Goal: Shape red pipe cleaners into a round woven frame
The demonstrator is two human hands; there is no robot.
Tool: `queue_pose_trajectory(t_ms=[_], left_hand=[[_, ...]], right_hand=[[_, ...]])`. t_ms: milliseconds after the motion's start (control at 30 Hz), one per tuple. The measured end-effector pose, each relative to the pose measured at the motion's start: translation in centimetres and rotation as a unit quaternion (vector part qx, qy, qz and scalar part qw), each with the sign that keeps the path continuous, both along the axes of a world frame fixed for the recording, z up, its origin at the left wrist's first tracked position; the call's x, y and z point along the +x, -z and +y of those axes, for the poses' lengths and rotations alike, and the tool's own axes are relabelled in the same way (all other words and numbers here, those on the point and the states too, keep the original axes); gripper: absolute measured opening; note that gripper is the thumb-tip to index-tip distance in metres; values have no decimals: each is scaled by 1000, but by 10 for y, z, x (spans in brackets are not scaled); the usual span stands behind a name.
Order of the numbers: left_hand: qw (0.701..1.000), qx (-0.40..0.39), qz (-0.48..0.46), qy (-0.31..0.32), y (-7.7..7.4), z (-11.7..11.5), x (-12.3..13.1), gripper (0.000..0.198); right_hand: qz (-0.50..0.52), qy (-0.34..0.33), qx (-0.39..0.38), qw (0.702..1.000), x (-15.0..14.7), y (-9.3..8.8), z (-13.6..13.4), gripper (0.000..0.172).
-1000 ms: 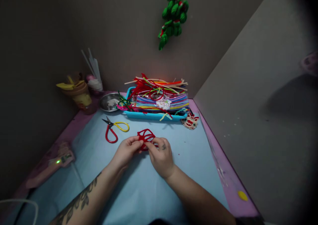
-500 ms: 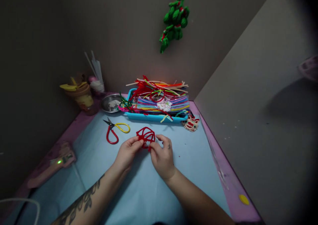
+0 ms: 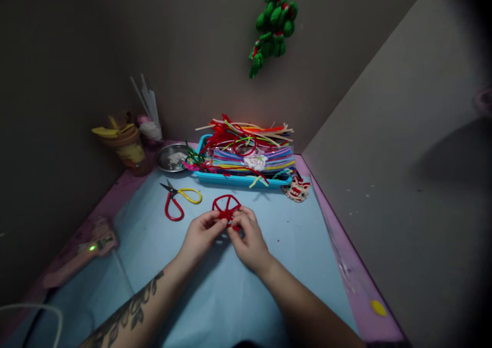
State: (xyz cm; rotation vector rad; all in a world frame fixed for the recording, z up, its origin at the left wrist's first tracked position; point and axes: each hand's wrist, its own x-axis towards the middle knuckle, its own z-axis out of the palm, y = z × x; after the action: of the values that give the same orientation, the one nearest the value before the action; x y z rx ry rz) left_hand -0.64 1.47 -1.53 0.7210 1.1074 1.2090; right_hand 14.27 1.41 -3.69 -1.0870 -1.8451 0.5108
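Observation:
A red pipe-cleaner frame (image 3: 227, 202), shaped like a small wheel with spokes, is held between my two hands above the blue table cover (image 3: 300, 276). My left hand (image 3: 203, 231) pinches its lower left part between thumb and fingers. At its lower right edge, my right hand (image 3: 248, 238) has thumb and fingertips closed on the red strands. The fingertips hide the lower part of the frame. Scissors (image 3: 177, 198) with one red and one yellow handle lie spread apart to the left of my hands.
A blue tray (image 3: 242, 182) of colourful pipe cleaners stands behind my hands, beside a metal bowl (image 3: 172, 159) and a knitted-looking face ornament (image 3: 296, 189). To the left lie a pink glue gun (image 3: 86, 256) and a pot of tools (image 3: 132, 150). Green decorations (image 3: 274, 25) hang at the wall.
The red frame has turned, so its spokes now fan out more openly. My right hand has shifted slightly left and its fingers have curled in closer to the left hand.

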Motion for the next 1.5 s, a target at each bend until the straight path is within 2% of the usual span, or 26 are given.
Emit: queue_pose_trajectory(t_ms=[167,267,400,633,867,967,1133,1233,1433,1500], left_hand=[[999,-9,3,-30,-4,0,0,35],[998,-30,-8,-49,-4,0,1,39],[999,-29,-9,-40,-4,0,1,39],[1000,-12,5,-24,-3,0,-1,37],[999,20,44,-17,-1,0,-2,33],[998,18,57,-20,-1,1,-2,33],[997,14,69,-33,-1,0,-1,35],[996,10,86,-36,-1,0,0,34],[995,2,94,-43,-3,0,1,30],[993,10,111,-43,-4,1,1,27]], right_hand=[[-19,23,88,996,2,-7,0,11],[-5,1,134,991,1,-8,0,19],[13,-21,146,989,-1,-6,0,25],[-7,-27,153,988,-2,-9,-2,23],[45,-32,71,996,-2,-16,-1,13],[104,-34,3,994,-1,-16,1,10],[191,-39,-115,974,2,-13,2,6],[202,-48,-143,968,3,-9,3,1],[221,-44,-191,955,1,-9,4,6],[204,-40,-179,962,0,-11,4,6]])
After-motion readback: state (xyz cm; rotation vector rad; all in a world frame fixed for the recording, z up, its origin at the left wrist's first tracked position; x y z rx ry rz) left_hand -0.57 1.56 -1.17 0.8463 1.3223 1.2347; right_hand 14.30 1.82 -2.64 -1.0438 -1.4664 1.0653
